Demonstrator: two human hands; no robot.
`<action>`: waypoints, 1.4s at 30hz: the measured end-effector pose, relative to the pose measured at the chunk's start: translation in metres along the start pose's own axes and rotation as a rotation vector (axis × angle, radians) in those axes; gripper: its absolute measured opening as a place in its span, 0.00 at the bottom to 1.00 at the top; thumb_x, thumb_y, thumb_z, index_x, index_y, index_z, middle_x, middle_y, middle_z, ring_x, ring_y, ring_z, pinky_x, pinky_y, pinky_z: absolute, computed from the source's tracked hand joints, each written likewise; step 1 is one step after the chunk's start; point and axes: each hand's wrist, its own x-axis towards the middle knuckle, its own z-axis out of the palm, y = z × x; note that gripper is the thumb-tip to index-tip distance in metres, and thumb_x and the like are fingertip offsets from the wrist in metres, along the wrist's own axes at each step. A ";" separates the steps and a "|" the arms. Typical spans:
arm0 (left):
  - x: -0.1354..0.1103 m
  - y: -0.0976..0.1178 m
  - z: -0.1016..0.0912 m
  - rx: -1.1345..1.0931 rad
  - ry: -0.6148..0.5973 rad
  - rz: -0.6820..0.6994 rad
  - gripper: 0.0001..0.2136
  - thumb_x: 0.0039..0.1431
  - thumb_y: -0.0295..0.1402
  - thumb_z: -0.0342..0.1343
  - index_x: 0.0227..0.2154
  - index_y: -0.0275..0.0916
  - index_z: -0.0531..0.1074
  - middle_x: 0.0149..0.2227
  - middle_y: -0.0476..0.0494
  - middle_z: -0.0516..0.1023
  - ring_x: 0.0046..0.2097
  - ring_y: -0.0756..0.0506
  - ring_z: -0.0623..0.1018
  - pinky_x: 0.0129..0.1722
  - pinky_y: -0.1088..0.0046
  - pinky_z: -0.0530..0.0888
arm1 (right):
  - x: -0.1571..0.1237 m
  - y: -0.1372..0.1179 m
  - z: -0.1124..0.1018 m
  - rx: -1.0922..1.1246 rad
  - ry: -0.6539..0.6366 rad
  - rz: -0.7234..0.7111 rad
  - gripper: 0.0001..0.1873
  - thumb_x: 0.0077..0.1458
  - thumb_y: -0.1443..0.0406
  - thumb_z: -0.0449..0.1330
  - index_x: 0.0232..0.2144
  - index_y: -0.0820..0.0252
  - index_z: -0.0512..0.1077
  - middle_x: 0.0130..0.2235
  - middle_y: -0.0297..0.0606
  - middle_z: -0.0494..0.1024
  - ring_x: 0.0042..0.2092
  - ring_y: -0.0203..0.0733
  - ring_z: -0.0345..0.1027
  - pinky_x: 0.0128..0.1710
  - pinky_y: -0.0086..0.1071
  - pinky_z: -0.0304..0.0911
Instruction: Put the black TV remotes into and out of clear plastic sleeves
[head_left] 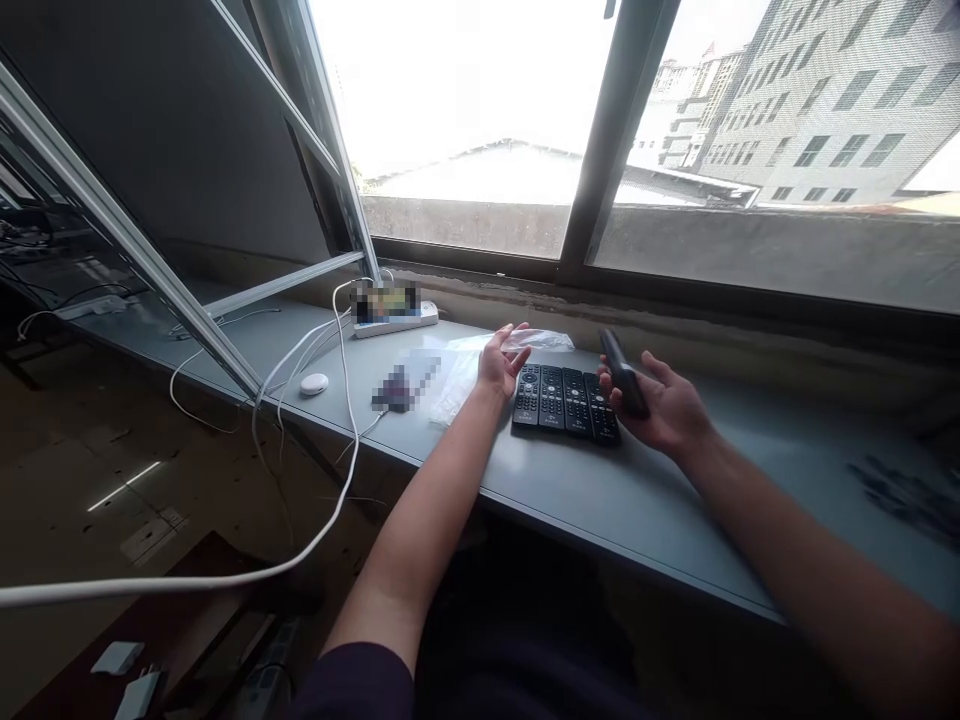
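Several black remote controls (553, 398) lie side by side in a row on the grey-blue table (570, 480). My right hand (671, 405) grips another black remote control (622, 372), tilted above the row's right end. Its button side is turned away from view. My left hand (504, 362) is at the left end of the row, fingers spread and holding nothing. Whether it touches the nearest remote I cannot tell. Behind and left of that hand lies a crumpled clear plastic bag (457, 385).
A white power strip (397, 320) stands by the window ledge, with white cables (341, 400) looping over the table's front edge. Left of my hands are a round white object (314, 384) and a blurred-out item (405, 385). A metal frame (172, 300) slants at left; dark blurred things (904, 490) lie far right.
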 end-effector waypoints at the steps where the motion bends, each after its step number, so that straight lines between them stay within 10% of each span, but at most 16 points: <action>1: 0.000 0.000 0.000 0.000 0.002 -0.001 0.06 0.71 0.30 0.65 0.48 0.37 0.79 0.57 0.35 0.87 0.41 0.47 0.88 0.33 0.78 0.86 | 0.000 0.000 0.000 -0.005 0.010 -0.003 0.25 0.82 0.51 0.48 0.66 0.59 0.70 0.49 0.49 0.83 0.42 0.47 0.83 0.32 0.34 0.86; 7: -0.002 0.001 0.001 -0.001 0.003 -0.007 0.06 0.71 0.30 0.64 0.48 0.37 0.79 0.56 0.36 0.88 0.40 0.48 0.88 0.32 0.78 0.86 | 0.003 0.001 -0.005 0.032 -0.096 0.022 0.18 0.81 0.58 0.46 0.62 0.52 0.71 0.41 0.41 0.80 0.27 0.38 0.70 0.15 0.24 0.69; 20: 0.000 0.000 0.000 -0.018 0.011 -0.009 0.10 0.70 0.29 0.65 0.52 0.38 0.79 0.58 0.36 0.87 0.42 0.47 0.88 0.33 0.78 0.85 | 0.001 0.004 -0.003 -0.127 -0.086 -0.045 0.14 0.68 0.67 0.63 0.55 0.54 0.78 0.40 0.40 0.80 0.32 0.39 0.73 0.22 0.28 0.75; 29: -0.002 0.000 0.001 0.009 0.018 -0.005 0.08 0.71 0.30 0.65 0.50 0.38 0.79 0.57 0.37 0.88 0.40 0.48 0.88 0.33 0.79 0.85 | 0.009 0.014 -0.010 -0.451 -0.141 -0.388 0.19 0.54 0.72 0.79 0.46 0.48 0.85 0.45 0.31 0.87 0.48 0.42 0.84 0.52 0.38 0.82; 36: -0.001 -0.001 0.001 -0.003 0.013 -0.024 0.11 0.70 0.30 0.66 0.52 0.39 0.79 0.58 0.36 0.87 0.40 0.48 0.88 0.33 0.79 0.85 | 0.007 0.023 -0.007 -0.928 -0.124 -0.869 0.12 0.55 0.62 0.83 0.41 0.43 0.90 0.54 0.35 0.87 0.66 0.56 0.76 0.76 0.57 0.63; 42: -0.001 -0.001 0.001 -0.002 0.008 -0.017 0.09 0.70 0.30 0.66 0.51 0.39 0.79 0.58 0.37 0.87 0.39 0.49 0.87 0.33 0.79 0.85 | 0.004 0.026 -0.004 -1.004 -0.134 -0.944 0.10 0.57 0.61 0.81 0.42 0.41 0.91 0.56 0.38 0.87 0.72 0.58 0.70 0.81 0.57 0.54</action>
